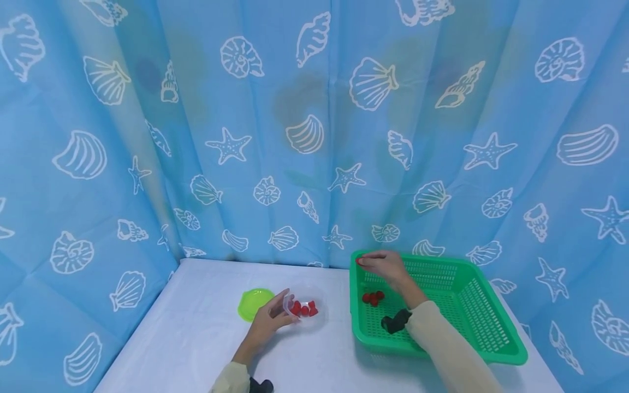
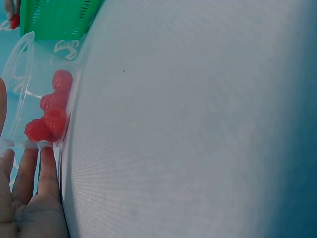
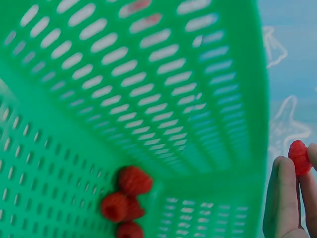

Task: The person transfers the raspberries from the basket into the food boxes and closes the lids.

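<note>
My right hand [image 1: 388, 268] pinches a red raspberry [image 3: 299, 157] between thumb and fingertips, above the far left corner of a green plastic basket [image 1: 506, 353]. Several raspberries [image 3: 132, 181] lie clustered on the basket's floor, below that hand. On the white table, my left hand [image 1: 268, 321] holds a clear plastic container [image 2: 26, 59] from its left side, fingers and thumb spread around its wall. Inside the container sit several more raspberries [image 1: 304, 310], gathered toward its bottom.
Just beyond the left hand, a lime-green lid [image 1: 249, 303] lies flat on the white tablecloth [image 1: 191, 322]. A blue curtain [image 1: 265, 164] with white shell and starfish prints hangs close behind the table. The basket's slotted walls rise around the raspberries in it.
</note>
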`<state>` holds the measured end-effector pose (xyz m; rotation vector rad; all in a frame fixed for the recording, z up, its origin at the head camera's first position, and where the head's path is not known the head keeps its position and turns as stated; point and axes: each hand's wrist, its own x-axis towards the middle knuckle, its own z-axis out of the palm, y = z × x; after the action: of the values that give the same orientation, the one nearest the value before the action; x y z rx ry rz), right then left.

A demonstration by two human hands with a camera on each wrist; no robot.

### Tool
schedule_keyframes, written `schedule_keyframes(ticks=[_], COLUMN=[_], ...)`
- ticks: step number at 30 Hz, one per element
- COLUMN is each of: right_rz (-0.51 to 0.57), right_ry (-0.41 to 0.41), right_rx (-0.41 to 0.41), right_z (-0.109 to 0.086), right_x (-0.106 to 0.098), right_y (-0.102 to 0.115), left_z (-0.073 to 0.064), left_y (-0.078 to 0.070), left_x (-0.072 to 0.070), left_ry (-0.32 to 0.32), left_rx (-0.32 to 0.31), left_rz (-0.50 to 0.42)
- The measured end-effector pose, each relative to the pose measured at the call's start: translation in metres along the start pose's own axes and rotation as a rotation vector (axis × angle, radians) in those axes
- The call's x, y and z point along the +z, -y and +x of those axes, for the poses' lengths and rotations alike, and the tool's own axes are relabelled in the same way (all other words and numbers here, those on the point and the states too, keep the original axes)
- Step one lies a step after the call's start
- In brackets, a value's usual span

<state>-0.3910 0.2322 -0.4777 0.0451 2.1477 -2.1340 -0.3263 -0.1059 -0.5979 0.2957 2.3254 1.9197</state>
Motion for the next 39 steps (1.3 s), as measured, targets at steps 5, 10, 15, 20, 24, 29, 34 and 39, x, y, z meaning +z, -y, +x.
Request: schedule_keyframes(ticks=[5, 10, 15, 20, 24, 29, 34, 39], right_rz=[-0.006, -0.054, -0.136, -0.196, -0.181, -0.203, -0.207, -0.234], right_ry=[0.035, 0.038, 0.03, 0.021, 0.033, 0.059, 0.099, 0.116], right_rx=[-0.055, -0.08, -0.083, -0.071, -0.066, -0.08, -0.083, -0.093], right_z=[-0.007, -0.013, -0.017, -0.017, -0.016, -0.015, -0.018, -0.023], right_x=[0.014, 0.03, 0.048, 0.064, 0.074, 0.085, 0.098, 0.11], right_y=[0.009, 0.017, 0.023, 0.019, 0.014, 0.011, 0.009, 0.004], left_z=[-0.002, -0.002, -0.002, -0.001, -0.002, -0.001, -0.001, 0.001], left_y=[0.001, 0.001, 0.001, 0.001, 0.001, 0.0, 0.001, 0.002], left_x=[0.0, -0.001, -0.001, 0.0, 0.001, 0.002, 0.002, 0.002], left_ry=[0.0, -0.007, -0.007, -0.006, -0.008, -0.014, -0.017, -0.012], left_rx=[0.006, 0.018, 0.021, 0.004, -0.006, -0.002, 0.001, 0.002], left_rz=[-0.004, -0.002, -0.003, -0.005, -0.001, -0.004, -0.003, -0.017])
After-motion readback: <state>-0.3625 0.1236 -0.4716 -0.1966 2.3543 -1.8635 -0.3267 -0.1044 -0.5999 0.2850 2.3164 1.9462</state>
